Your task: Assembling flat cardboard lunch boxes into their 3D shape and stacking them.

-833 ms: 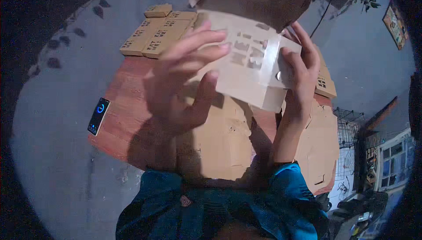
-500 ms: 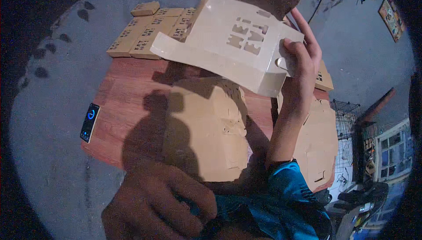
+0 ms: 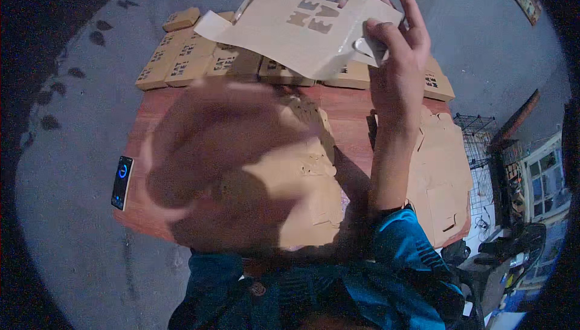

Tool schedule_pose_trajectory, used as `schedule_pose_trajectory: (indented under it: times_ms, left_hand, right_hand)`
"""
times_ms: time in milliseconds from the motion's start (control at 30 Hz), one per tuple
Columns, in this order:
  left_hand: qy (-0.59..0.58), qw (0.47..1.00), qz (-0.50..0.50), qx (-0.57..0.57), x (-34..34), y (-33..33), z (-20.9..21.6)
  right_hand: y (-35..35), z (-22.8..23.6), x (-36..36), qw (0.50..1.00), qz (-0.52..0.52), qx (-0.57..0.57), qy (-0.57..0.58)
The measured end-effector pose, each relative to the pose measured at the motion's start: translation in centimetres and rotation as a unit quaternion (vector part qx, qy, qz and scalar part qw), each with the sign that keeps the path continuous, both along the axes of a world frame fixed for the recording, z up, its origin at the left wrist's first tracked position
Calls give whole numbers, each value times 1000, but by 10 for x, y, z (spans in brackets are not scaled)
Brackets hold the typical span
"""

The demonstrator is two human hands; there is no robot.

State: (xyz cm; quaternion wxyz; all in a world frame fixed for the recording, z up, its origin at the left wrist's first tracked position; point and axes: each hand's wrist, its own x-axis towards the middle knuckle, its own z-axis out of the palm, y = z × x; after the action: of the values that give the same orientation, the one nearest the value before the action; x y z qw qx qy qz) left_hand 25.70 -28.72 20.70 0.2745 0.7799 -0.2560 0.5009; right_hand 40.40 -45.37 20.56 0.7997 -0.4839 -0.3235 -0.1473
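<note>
My right hand [image 3: 402, 58] is raised at the upper right, its thumb and fingers pinching one edge of a partly folded cardboard box [image 3: 266, 28]. The box has cut-out lettering and its flaps stick out. One of that hand's fingers points upward, apart from the cardboard. My left hand [image 3: 211, 143] is smeared by motion over the middle of the table, so its fingers cannot be made out. It is above a stack of flat cardboard blanks [image 3: 314, 215] and covers part of them.
Finished brown boxes [image 3: 187, 64] line the far side of the reddish wooden table [image 3: 142, 209]. A second pile of flat cardboard [image 3: 444, 179] lies at the right. A phone with a lit screen [image 3: 122, 179] is at the left edge. A wire rack [image 3: 477, 124] stands beyond the table.
My left hand has swung up from the lower left over the blanks. My right hand and the box have shifted slightly up and left in the picture, and the view has tilted.
</note>
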Motion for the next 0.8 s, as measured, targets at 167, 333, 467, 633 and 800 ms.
schedule_pose_trajectory:
  times_ms: [167, 333, 467, 633, 800]
  left_hand:
    - [-81, 996, -6, 22, 11, -13, 2]
    - [-30, 995, 23, -96, 35, -5, -8]
    - [-117, 985, 90, -87, 46, -2, -23]
    - [-113, 975, 71, -178, 54, -9, -32]
    - [-35, 953, -11, -300, 57, -10, -34]
  right_hand:
    - [15, -2, -12, 993, 61, 105, 13]
    - [22, 2, -24, 980, 156, 125, 4]
    - [28, 0, -34, 998, 10, 31, -62]
    - [26, 0, -36, 986, 18, -99, -130]
    - [24, 2, -37, 979, -27, -145, -139]
